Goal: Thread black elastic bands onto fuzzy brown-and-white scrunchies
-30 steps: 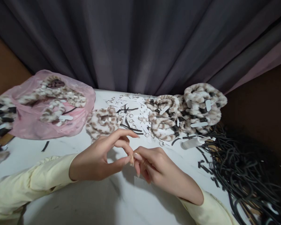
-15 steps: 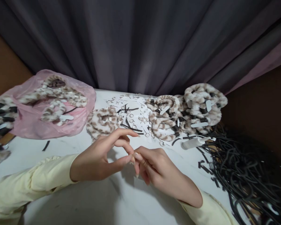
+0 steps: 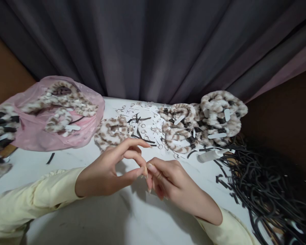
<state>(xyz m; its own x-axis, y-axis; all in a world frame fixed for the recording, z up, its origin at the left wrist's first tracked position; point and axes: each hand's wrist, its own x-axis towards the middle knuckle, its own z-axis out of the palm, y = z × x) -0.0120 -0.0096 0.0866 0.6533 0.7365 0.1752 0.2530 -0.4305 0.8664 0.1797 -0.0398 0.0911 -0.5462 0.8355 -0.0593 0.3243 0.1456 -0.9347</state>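
My left hand and my right hand meet at the fingertips above the white tabletop. The left thumb and index finger are pinched together, with the other fingers raised apart from them. Against that pinch, the right thumb and fingers are also closed. Whatever lies between the fingertips is hidden or too small to name. Just beyond the left hand is a coiled fluffy brown-and-white strap. Behind the fingers lie scattered metal rings, small white pieces and short black cords.
A pink plastic bag with more fluffy pieces lies at left. Fluffy coils with white tags are heaped at back right, near a white bottle. Black cords are piled at right. A dark curtain hangs behind.
Both hands keep their pinched fingertips together. The right hand has shifted very slightly to the right and its fingers have changed angle a little. The things on the table are unmoved.
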